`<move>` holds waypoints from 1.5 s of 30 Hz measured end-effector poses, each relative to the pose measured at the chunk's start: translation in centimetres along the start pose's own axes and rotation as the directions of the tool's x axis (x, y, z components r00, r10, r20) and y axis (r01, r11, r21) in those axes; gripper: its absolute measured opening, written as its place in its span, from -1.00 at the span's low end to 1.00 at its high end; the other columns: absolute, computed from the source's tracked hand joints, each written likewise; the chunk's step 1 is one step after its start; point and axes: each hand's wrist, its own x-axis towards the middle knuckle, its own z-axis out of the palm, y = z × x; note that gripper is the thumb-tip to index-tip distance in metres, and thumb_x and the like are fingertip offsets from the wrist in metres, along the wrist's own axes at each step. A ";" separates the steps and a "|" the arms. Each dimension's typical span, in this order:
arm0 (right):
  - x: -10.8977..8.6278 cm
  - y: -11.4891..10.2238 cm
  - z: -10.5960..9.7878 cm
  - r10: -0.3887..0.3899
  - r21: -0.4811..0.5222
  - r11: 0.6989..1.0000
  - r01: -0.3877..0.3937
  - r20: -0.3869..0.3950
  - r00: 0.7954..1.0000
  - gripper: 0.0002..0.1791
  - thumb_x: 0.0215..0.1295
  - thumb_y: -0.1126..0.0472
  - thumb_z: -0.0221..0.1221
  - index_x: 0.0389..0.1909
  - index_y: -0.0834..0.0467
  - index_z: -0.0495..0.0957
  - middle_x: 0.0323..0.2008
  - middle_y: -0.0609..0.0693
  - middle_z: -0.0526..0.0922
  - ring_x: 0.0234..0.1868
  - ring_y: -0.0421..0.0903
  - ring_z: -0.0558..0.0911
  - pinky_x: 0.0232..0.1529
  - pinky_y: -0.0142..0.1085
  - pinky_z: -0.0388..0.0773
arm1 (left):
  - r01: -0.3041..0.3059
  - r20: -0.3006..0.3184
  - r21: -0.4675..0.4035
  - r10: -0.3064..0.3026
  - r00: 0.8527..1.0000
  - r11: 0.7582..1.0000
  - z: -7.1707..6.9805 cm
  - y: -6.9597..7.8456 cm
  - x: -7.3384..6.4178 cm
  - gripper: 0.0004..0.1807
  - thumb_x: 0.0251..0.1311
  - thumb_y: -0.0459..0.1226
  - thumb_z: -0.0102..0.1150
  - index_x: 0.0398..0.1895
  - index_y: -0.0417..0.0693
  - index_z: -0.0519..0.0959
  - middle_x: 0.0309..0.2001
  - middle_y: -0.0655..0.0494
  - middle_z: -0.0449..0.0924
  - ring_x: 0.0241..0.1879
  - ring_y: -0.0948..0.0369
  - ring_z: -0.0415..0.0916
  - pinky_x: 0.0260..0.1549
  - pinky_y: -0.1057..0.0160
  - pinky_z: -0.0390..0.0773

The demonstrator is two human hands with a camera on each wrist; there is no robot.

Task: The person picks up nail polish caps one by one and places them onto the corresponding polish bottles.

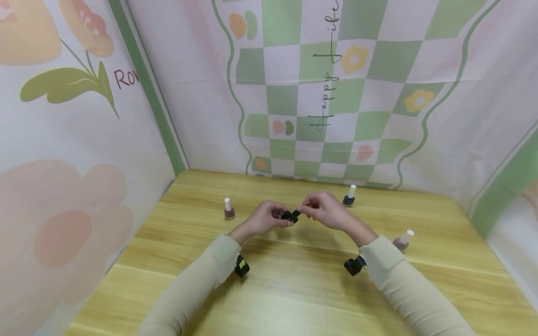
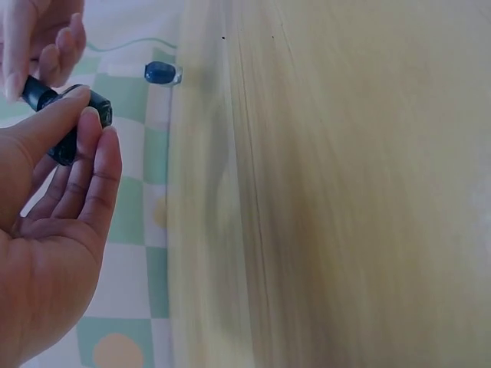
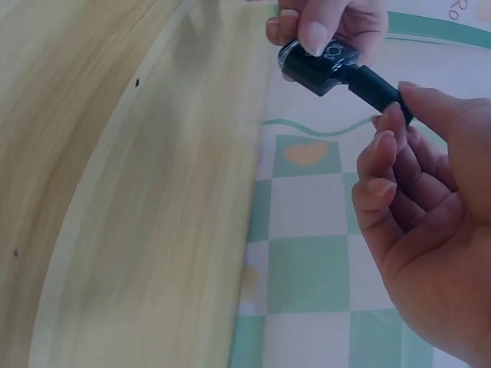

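My left hand [image 1: 266, 217] grips a small dark nail polish bottle [image 3: 311, 67] by its glass body, the thumb lying across it. White lettering shows on the glass in the right wrist view. With thumb and fingertips, my right hand [image 1: 323, 210] pinches the bottle's long black cap [image 3: 374, 88]. Cap and neck meet in line; whether they are screwed together I cannot tell. Both hands are above the table, the bottle tilted between them. In the left wrist view, the left thumb hides the middle of the bottle.
A mauve nail polish bottle [image 1: 229, 212] with a white cap stands left on the wooden table [image 1: 294, 298]. A dark one [image 1: 349, 199] is behind the right hand. Another mauve bottle [image 1: 401, 242] stands beside the right sleeve. Patterned cloth [image 1: 281, 65] hangs at the back.
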 end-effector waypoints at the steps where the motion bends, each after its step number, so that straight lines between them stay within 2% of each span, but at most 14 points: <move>1: 0.0 0.0 0.1 -0.010 -0.019 1.000 0.010 -0.006 1.000 -0.78 0.49 0.09 0.23 -0.32 0.12 0.69 -0.50 0.09 0.65 -0.53 -0.03 0.57 -0.56 -0.27 0.54 | -0.002 -0.001 -0.001 0.002 1.000 1.000 0.0 0.0 0.0 -0.88 0.22 -0.27 0.46 -0.20 -0.05 0.74 -0.39 0.12 0.68 -0.44 0.25 0.56 -0.41 0.33 0.59; 4: 0.1 0.1 0.2 -0.051 -0.082 0.995 0.049 -0.022 0.998 -0.75 0.49 0.08 0.22 -0.41 0.05 0.66 -0.58 -0.04 0.58 -0.61 -0.16 0.47 -0.59 -0.32 0.46 | -0.014 -0.006 0.004 0.014 1.000 1.000 0.1 0.0 -0.1 -0.87 0.21 -0.28 0.47 -0.21 -0.07 0.74 -0.39 0.09 0.68 -0.44 0.26 0.55 -0.41 0.34 0.58; 8: 0.2 0.4 0.4 -0.093 -0.140 0.986 0.089 -0.025 0.995 -0.70 0.53 0.06 0.18 -0.47 0.00 0.63 -0.65 -0.16 0.48 -0.65 -0.21 0.39 -0.58 -0.33 0.39 | -0.011 -0.006 0.004 0.011 1.000 1.000 0.1 0.1 -0.1 -0.87 0.21 -0.28 0.46 -0.20 -0.07 0.74 -0.37 0.08 0.69 -0.44 0.24 0.58 -0.40 0.33 0.60; 11: 0.1 0.5 0.4 -0.084 -0.118 0.990 0.081 -0.020 0.996 -0.72 0.54 0.05 0.17 -0.41 0.00 0.68 -0.62 -0.16 0.53 -0.62 -0.19 0.45 -0.56 -0.31 0.45 | 0.001 -0.003 0.006 -0.001 1.000 1.000 0.0 0.1 -0.1 -0.87 0.22 -0.27 0.46 -0.19 -0.04 0.74 -0.37 0.12 0.69 -0.42 0.24 0.60 -0.38 0.32 0.62; 17: 0.0 0.2 0.0 -0.029 -0.009 1.000 0.029 0.021 0.999 -0.89 0.43 0.12 0.29 -0.21 0.05 0.75 -0.45 -0.15 0.70 -0.47 -0.12 0.63 -0.49 -0.25 0.59 | 0.014 0.009 -0.012 -0.014 1.000 1.000 -0.1 0.3 -0.1 -0.86 0.22 -0.30 0.46 -0.18 -0.06 0.75 -0.34 0.14 0.72 -0.40 0.24 0.61 -0.34 0.31 0.64; 22: -0.1 -0.2 -0.3 -0.028 0.005 1.000 0.027 0.063 0.998 -0.89 0.42 0.15 0.30 -0.23 0.10 0.73 -0.50 -0.13 0.69 -0.54 -0.10 0.61 -0.54 -0.25 0.61 | 0.010 0.020 -0.017 -0.010 1.000 1.000 -0.1 0.4 -0.2 -0.88 0.21 -0.32 0.45 -0.20 -0.10 0.74 -0.32 0.14 0.74 -0.35 0.23 0.66 -0.28 0.31 0.68; 27: 0.1 -0.3 -0.3 -0.068 -0.046 0.996 0.071 0.069 0.995 -0.84 0.46 0.14 0.26 -0.30 0.11 0.72 -0.54 -0.13 0.66 -0.56 -0.06 0.62 -0.55 -0.26 0.60 | -0.001 0.012 -0.006 0.001 1.000 1.000 0.0 0.5 -0.2 -0.86 0.20 -0.32 0.46 -0.19 -0.12 0.74 -0.33 0.13 0.74 -0.36 0.23 0.67 -0.28 0.26 0.71; 30: 0.3 -0.4 -0.2 -0.090 -0.123 0.988 0.096 0.056 0.994 -0.77 0.49 0.13 0.22 -0.39 0.05 0.70 -0.63 -0.14 0.58 -0.66 -0.13 0.51 -0.62 -0.32 0.50 | -0.002 0.000 -0.001 0.002 1.000 1.000 0.2 0.4 -0.1 -0.87 0.21 -0.30 0.46 -0.21 -0.11 0.75 -0.35 0.10 0.74 -0.39 0.22 0.66 -0.32 0.25 0.69; 34: 0.4 -0.5 0.1 -0.122 -0.223 0.966 0.129 0.044 0.992 -0.62 0.52 0.14 0.19 -0.60 0.00 0.59 -0.76 -0.18 0.35 -0.76 -0.27 0.25 -0.67 -0.40 0.26 | -0.009 -0.014 0.011 0.009 1.000 1.000 0.3 0.5 -0.2 -0.89 0.20 -0.28 0.47 -0.25 -0.09 0.75 -0.38 0.09 0.72 -0.44 0.21 0.61 -0.39 0.29 0.63; 39: 0.5 -0.6 0.4 -0.096 -0.246 0.964 0.100 0.029 0.995 -0.43 0.57 0.06 0.12 -0.76 0.00 0.32 -0.80 -0.21 0.18 -0.77 -0.30 0.11 -0.65 -0.41 0.16 | -0.006 -0.014 0.011 0.006 1.000 1.000 0.2 0.6 -0.2 -0.90 0.21 -0.28 0.47 -0.24 -0.07 0.75 -0.40 0.12 0.71 -0.44 0.20 0.61 -0.39 0.24 0.65; 42: 0.5 -0.5 0.4 -0.063 -0.214 0.975 0.066 0.022 0.998 -0.45 0.58 -0.04 0.08 -0.71 0.00 0.41 -0.78 -0.19 0.25 -0.76 -0.27 0.15 -0.63 -0.38 0.22 | -0.003 -0.015 0.001 0.003 1.000 1.000 0.1 0.5 -0.1 -0.89 0.22 -0.29 0.46 -0.22 -0.06 0.75 -0.39 0.13 0.71 -0.42 0.19 0.64 -0.35 0.17 0.69; 45: 0.4 -0.4 0.2 -0.056 -0.155 0.986 0.060 0.031 0.998 -0.63 0.55 -0.03 0.13 -0.47 0.01 0.66 -0.66 -0.20 0.47 -0.67 -0.23 0.34 -0.56 -0.33 0.38 | -0.001 -0.011 -0.003 0.001 1.000 1.000 0.0 0.4 -0.1 -0.89 0.22 -0.27 0.46 -0.22 -0.05 0.75 -0.38 0.14 0.72 -0.41 0.21 0.64 -0.33 0.21 0.68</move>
